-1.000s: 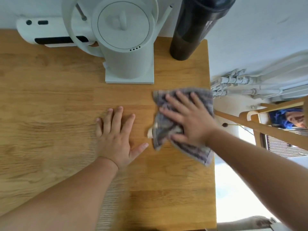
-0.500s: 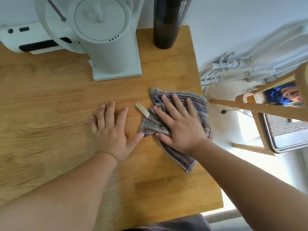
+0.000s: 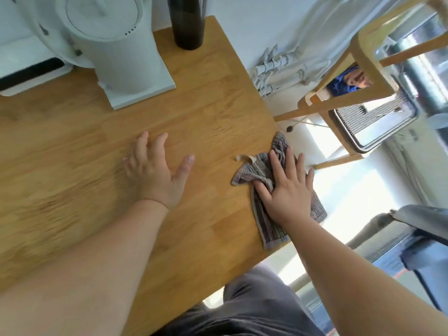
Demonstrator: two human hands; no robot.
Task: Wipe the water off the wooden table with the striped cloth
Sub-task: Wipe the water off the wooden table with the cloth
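Observation:
The striped cloth point(image 3: 252, 172), grey with thin coloured lines and a small beige tag, lies crumpled at the right edge of the wooden table point(image 3: 206, 112), partly hanging over it. My right hand point(image 3: 286, 187) presses flat on the cloth with fingers spread. My left hand point(image 3: 157, 170) rests on the bare wood to the left, fingers apart and holding nothing. I cannot make out any water on the wood.
A white kettle on a square base point(image 3: 116, 44) stands at the back, with a dark bottle point(image 3: 188, 23) to its right and a white device point(image 3: 26, 73) at the back left. A wooden chair point(image 3: 358, 76) stands beyond the table's right edge.
My right hand has slid the cloth toward the table's right edge, away from my left hand. The view has tilted, and my left hand has lifted slightly.

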